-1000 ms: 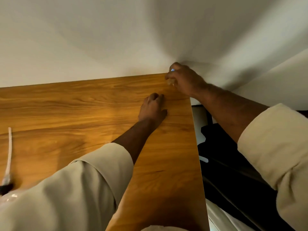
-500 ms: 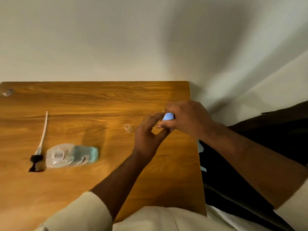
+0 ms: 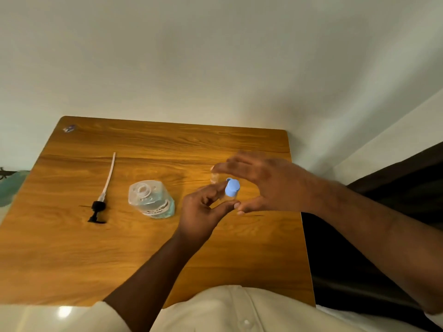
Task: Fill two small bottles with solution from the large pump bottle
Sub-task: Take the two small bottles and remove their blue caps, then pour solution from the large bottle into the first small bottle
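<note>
A small clear bottle with a blue cap [image 3: 232, 188] is held above the wooden table [image 3: 72, 248], pinched between the fingers and thumb of my left hand [image 3: 203, 209]. My right hand [image 3: 266, 180] arches over it with fingers spread, thumb tip near the bottle's base, gripping nothing. A second small clear bottle [image 3: 214, 176] stands uncapped just behind, partly hidden by my right fingers. The large clear bottle [image 3: 151, 198] stands left of my hands with its neck open and a little bluish liquid inside. Its black pump with white tube [image 3: 102, 195] lies on the table further left.
A small clear-and-blue object [image 3: 69, 128] lies at the table's far left corner. The wall runs along the table's far edge. Right of the table's edge lies a dark gap [image 3: 335, 248]. A teal item [image 3: 12, 185] shows beyond the left edge.
My hands came back from the table's far right corner to its middle. The blue-capped bottle went from my right hand's grip to my left fingers, and my right hand opened.
</note>
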A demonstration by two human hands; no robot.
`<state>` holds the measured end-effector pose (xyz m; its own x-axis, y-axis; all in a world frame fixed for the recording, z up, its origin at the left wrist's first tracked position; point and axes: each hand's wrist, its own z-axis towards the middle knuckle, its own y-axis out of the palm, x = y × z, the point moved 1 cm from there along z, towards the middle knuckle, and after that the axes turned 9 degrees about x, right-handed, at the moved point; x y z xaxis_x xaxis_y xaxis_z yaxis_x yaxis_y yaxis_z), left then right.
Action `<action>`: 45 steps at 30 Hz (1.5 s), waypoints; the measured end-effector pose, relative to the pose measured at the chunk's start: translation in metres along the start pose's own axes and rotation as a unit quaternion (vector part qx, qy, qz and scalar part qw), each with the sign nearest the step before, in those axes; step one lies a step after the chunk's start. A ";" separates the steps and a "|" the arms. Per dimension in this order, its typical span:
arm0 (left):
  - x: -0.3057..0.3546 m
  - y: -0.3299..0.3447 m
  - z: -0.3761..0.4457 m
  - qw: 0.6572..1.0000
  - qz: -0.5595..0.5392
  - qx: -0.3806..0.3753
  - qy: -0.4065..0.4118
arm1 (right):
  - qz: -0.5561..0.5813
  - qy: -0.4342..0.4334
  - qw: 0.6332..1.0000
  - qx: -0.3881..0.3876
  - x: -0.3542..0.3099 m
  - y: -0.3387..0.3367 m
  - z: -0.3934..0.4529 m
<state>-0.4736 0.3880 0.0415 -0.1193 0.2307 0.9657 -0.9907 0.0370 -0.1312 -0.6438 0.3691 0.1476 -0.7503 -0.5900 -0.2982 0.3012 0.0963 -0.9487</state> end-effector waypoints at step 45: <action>-0.166 0.000 0.035 0.945 0.163 -0.112 -0.261 | 0.251 0.449 0.852 0.099 0.098 0.261 0.002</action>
<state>-0.4557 0.3155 -0.1104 -0.4899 -0.2444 0.8368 -0.8639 0.2650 -0.4284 -0.6375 0.3348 -0.1286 -0.6185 0.3448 -0.7061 0.7433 -0.0346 -0.6680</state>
